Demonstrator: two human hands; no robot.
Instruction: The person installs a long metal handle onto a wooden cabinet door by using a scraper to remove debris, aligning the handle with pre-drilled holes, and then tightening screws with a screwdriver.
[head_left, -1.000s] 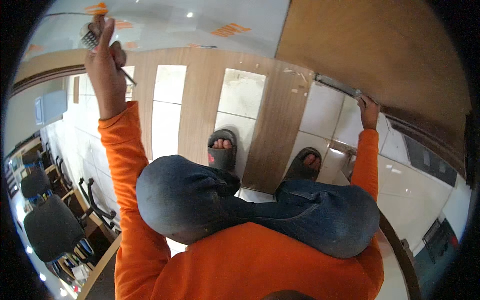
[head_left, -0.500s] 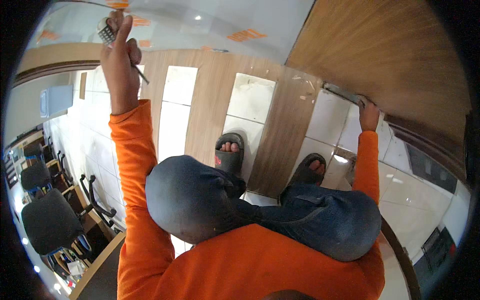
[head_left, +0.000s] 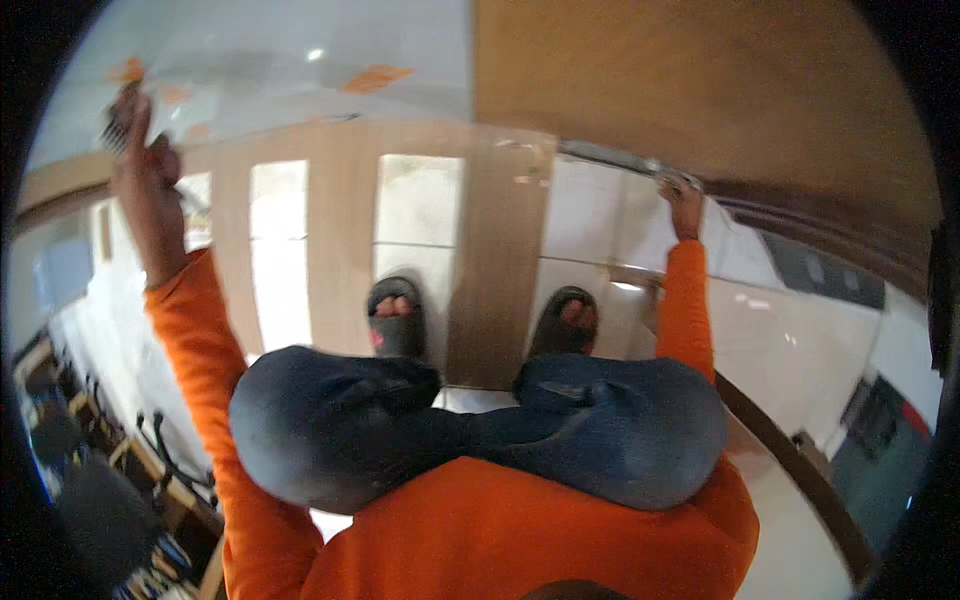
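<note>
Biggest thing here is the brown wooden panel [head_left: 700,80], rising beyond the right hand, and the pale glossy panel [head_left: 250,60] with orange marks [head_left: 378,79] takes up the area around and beyond the left hand. Between the hands, slatted wooden boards [head_left: 335,230] lie with white tiles [head_left: 800,340] showing through the gaps and carrying on past the right hand. Closer to the body than either hand are bent knees in blue jeans [head_left: 330,430], then a dark chair [head_left: 105,510] well behind the left hand, pretty smeared. Compared with half a second ago, the view has swung, so pretty much everything sits further left and is blurrier, but both hands seem to be at the same spots on the panels. Two dark sandals [head_left: 400,335] are between the hands, nearer the body. The left hand [head_left: 148,172] is closed around a small checkered thing [head_left: 115,133], which pokes out on its outer side; the slim dark rod sticking out of that fist earlier is hard to make out now. The right hand [head_left: 683,200] has its fingers at the brown panel's lower edge, by the end of a narrow metal strip [head_left: 605,155]; can't tell if it's gripping or just touching.
</note>
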